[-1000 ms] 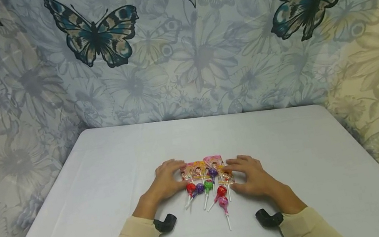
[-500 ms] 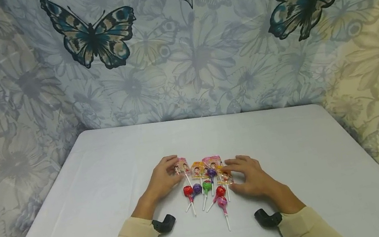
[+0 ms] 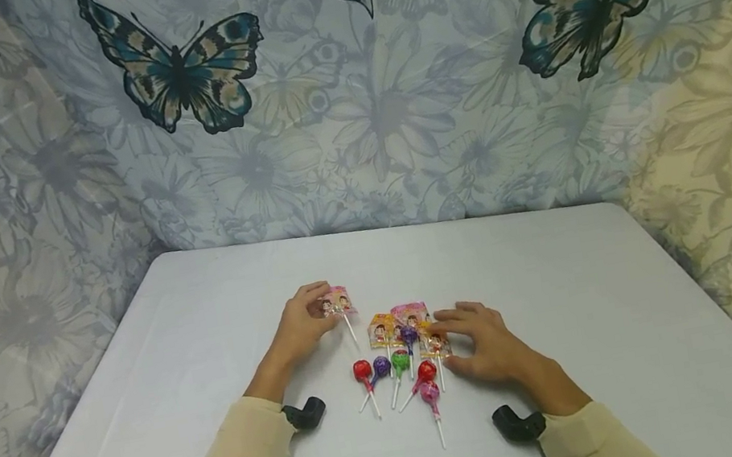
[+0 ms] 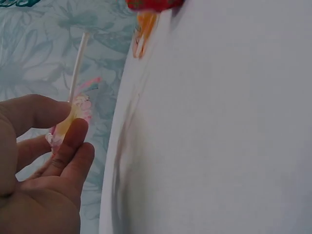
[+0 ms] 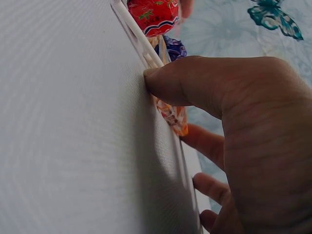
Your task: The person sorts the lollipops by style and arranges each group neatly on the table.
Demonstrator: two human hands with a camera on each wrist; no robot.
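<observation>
My left hand (image 3: 297, 329) pinches a flat lollipop (image 3: 336, 301) in a clear and pink printed wrapper between thumb and fingers. It is off to the left of the other candies, its white stick (image 4: 78, 68) hanging free. My right hand (image 3: 485, 342) rests on the table at the right of the cluster, fingers spread. Its thumb (image 5: 180, 80) and index finger lie beside an orange-wrapped flat lollipop (image 3: 436, 345), at or against its edge. Close by are a pink-wrapped flat lollipop (image 3: 410, 312) and a purple ball lollipop (image 3: 408, 334).
Another orange-wrapped lollipop (image 3: 381, 330) lies left in the cluster. In front are ball lollipops: red (image 3: 361, 370), purple (image 3: 380, 365), green (image 3: 400, 360), a second red (image 3: 426, 370) and pink (image 3: 429, 391). The white table (image 3: 534, 264) meets butterfly-patterned wall cloth (image 3: 389, 110) behind.
My left hand has taken the pink-wrapped lollipop from the cluster's left end and moved it away leftward and farther back. The left red lollipop has swung round slightly. My right hand has stayed put.
</observation>
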